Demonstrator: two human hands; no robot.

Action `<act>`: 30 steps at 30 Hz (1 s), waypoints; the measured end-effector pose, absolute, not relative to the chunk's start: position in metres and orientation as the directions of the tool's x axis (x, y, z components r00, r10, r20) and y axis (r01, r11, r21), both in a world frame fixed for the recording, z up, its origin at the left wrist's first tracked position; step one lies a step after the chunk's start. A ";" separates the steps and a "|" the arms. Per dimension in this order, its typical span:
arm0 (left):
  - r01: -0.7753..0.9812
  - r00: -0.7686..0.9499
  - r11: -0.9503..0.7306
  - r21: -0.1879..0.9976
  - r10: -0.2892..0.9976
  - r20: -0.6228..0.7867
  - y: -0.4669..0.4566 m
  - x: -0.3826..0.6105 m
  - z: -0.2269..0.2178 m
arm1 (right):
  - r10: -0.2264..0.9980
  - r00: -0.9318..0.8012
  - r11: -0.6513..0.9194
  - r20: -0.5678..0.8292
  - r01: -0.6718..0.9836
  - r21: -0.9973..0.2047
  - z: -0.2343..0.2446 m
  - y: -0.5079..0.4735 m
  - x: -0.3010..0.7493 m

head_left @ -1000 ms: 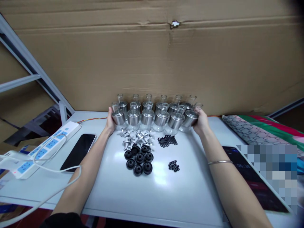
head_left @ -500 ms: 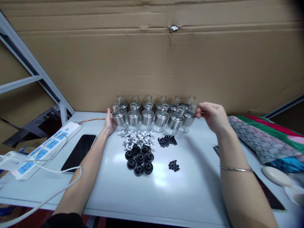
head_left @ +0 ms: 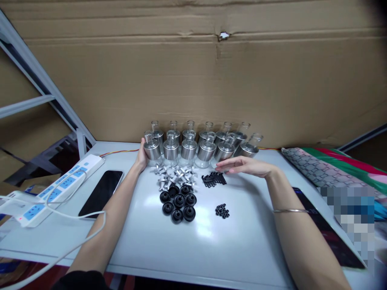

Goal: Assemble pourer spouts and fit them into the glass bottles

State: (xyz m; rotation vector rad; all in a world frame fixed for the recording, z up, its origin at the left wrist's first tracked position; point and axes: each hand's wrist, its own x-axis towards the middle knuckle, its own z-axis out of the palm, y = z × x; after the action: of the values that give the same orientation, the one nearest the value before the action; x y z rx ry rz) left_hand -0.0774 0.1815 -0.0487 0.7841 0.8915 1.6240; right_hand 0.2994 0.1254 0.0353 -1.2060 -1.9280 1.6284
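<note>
Two rows of glass bottles with silver metal bands (head_left: 189,150) stand along the back of the table. My left hand (head_left: 141,158) lies against the side of the left front bottle (head_left: 152,151), its fingers partly hidden behind the glass. My right hand (head_left: 244,166) hovers palm down with fingers stretched, holding nothing, in front of the right front bottle (head_left: 249,150). Just below its fingertips lie small black elbow-like pieces (head_left: 214,179). Silver cross-shaped parts (head_left: 177,177) are piled before the bottles, with round black caps (head_left: 178,203) nearer me. Tiny black rings (head_left: 222,211) form a small cluster.
On the left are a white power strip (head_left: 63,189) with a cable and a black phone (head_left: 101,193). A dark tablet-like device (head_left: 329,231) lies under my right forearm. A colourful plastic bag (head_left: 317,165) sits at the right. Cardboard (head_left: 193,80) rises behind.
My right hand has let go of the right front bottle and moved left and nearer me, fingers now extended. That bottle stands farther right. My left hand stays by the left bottle.
</note>
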 end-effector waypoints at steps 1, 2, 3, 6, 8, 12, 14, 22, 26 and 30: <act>-0.488 -0.218 -0.160 0.858 0.974 0.058 0.182 -0.077 -0.050 | 0.791 -0.566 -0.024 -0.233 0.352 -0.936 0.036 0.126 0.304; -0.492 -0.226 -0.173 0.853 0.972 0.067 0.182 -0.077 -0.051 | 0.817 -0.542 -0.023 -0.196 0.309 -0.951 0.038 0.127 0.309; -0.494 -0.235 -0.186 0.849 0.969 0.076 0.182 -0.077 -0.052 | 0.853 -0.503 -0.012 -0.140 0.249 -0.968 0.039 0.127 0.316; -0.498 -0.263 -0.222 0.838 0.960 0.099 0.183 -0.076 -0.054 | 0.962 -0.243 0.121 0.122 -0.018 -0.992 0.042 0.135 0.340; -0.497 -0.275 -0.236 0.835 0.956 0.107 0.184 -0.075 -0.056 | 0.967 0.014 0.254 0.255 -0.162 -0.954 0.037 0.145 0.352; -0.497 -0.277 -0.247 0.832 0.954 0.117 0.184 -0.074 -0.057 | 0.925 0.312 0.305 0.219 -0.261 -0.916 0.009 0.168 0.352; -0.497 -0.278 -0.251 0.831 0.953 0.121 0.184 -0.075 -0.057 | 0.936 0.321 0.243 0.142 -0.302 -0.922 -0.008 0.176 0.342; -0.486 -0.303 -0.263 0.833 0.945 0.121 0.185 -0.075 -0.057 | 0.945 0.325 0.113 -0.027 -0.403 -0.908 -0.035 0.188 0.317; -0.476 -0.312 -0.261 0.840 0.943 0.117 0.186 -0.075 -0.057 | 0.931 0.355 0.077 -0.089 -0.428 -0.900 -0.040 0.188 0.318; -0.454 -0.319 -0.265 0.851 0.940 0.123 0.186 -0.075 -0.057 | 0.920 0.371 0.051 -0.130 -0.441 -0.896 -0.043 0.188 0.315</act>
State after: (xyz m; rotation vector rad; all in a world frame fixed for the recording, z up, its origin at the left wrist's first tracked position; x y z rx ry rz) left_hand -0.0752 0.1863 -0.0571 0.8042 0.8979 1.7642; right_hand 0.3154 0.1876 -0.0432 -1.0627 -0.5683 1.1242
